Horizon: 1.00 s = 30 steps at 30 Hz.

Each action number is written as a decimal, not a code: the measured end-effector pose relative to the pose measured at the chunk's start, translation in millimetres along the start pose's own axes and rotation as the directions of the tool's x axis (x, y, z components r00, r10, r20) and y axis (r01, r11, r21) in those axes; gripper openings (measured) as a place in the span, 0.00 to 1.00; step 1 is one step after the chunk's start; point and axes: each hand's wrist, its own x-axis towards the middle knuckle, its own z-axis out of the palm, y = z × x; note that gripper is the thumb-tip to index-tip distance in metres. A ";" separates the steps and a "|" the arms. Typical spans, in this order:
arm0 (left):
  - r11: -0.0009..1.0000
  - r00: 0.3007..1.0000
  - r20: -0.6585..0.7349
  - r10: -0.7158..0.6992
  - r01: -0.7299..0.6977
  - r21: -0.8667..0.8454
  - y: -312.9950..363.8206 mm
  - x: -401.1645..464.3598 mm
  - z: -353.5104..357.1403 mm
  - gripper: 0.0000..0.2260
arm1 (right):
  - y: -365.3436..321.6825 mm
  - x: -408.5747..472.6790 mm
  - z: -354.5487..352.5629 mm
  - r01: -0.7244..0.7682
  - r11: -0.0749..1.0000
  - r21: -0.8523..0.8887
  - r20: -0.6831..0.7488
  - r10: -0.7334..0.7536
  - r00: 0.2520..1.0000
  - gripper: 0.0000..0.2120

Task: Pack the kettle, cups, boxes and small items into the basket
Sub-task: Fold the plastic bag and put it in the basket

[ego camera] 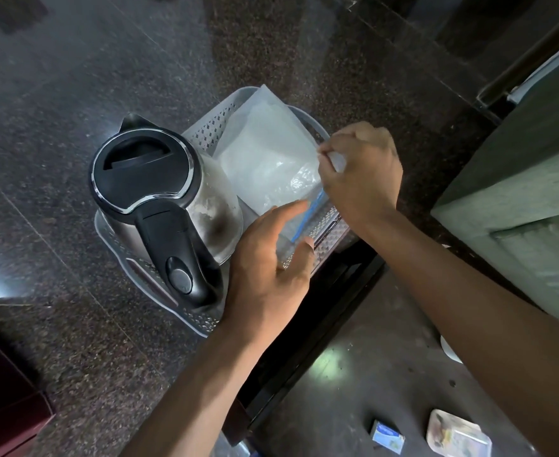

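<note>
- The basket (205, 127), a grey perforated plastic one, sits on the dark speckled counter (73, 94), close to its front edge.
- The kettle (159, 199) stands upright in the basket's left half, black lid on top, spout pointing away from me, handle toward me.
- A clear zip bag (268, 159) with a blue seal strip lies in the basket's right half, just beside the kettle; its far corner sticks up over the back rim.
- The bag looks to hold something pale and crinkled; I cannot tell what.
- My right hand (364, 173) is over the basket's right rim, fingers (329, 150) curled in and pinching the bag's edge at its right side.
- My left hand (268, 262) hovers over the basket's near right corner, fingers (291, 209) loose and spread, holding nothing; the fingertips are near the blue strip, and I cannot tell whether they touch the bag.
- The left hand is just beside the kettle's handle without gripping it.
- Below the counter's edge, on the floor (354, 374), a small blue-and-white box (387, 437) and a pale tray (457, 435) with something on it lie near each other, well apart from the basket.
- To the right stands a pale green surface (518, 192); what it belongs to is unclear.
</note>
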 end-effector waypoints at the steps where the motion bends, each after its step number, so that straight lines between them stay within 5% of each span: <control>1: 1.000 1.000 0.002 -0.013 0.013 -0.020 1.0 -1.5 1.4 0.19 | -2.5 0.6 -4.2 -0.016 0.996 0.089 0.006 0.015 1.000 0.06; 4: 0.987 0.991 -0.015 -0.134 0.132 -0.096 4.5 -6.5 8.1 0.15 | -8.7 2.9 -21.9 -0.057 0.951 0.303 0.001 0.059 0.998 0.05; 11: 0.934 0.953 -0.095 -0.288 0.257 -0.248 13.6 -22.2 22.0 0.12 | 0.3 -6.6 -78.6 -0.117 0.869 0.480 -0.011 0.140 0.990 0.05; 13: 0.882 0.921 -0.110 -0.373 0.316 -0.350 22.0 -23.0 26.2 0.17 | 9.6 -12.6 -99.5 -0.130 0.835 0.535 -0.023 0.168 0.986 0.05; 16: 0.746 0.900 -0.054 -0.432 0.323 -0.582 38.5 -26.5 34.4 0.10 | 27.8 -26.2 -130.8 -0.147 0.735 0.662 -0.029 0.220 0.975 0.05; 20: 0.443 0.922 0.234 -0.308 0.357 -0.822 58.0 -47.5 48.1 0.20 | 54.7 -58.0 -165.3 -0.097 0.562 0.822 -0.046 0.235 0.971 0.03; 23: 0.269 0.930 0.312 -0.196 0.357 -0.895 69.7 -64.0 58.0 0.23 | 77.5 -86.2 -185.6 -0.086 0.506 0.858 -0.032 0.220 0.975 0.03; 30: 0.281 0.887 0.442 -0.134 0.462 -0.841 83.7 -108.0 108.0 0.18 | 133.1 -161.9 -236.0 -0.188 0.420 0.888 0.062 0.296 0.953 0.05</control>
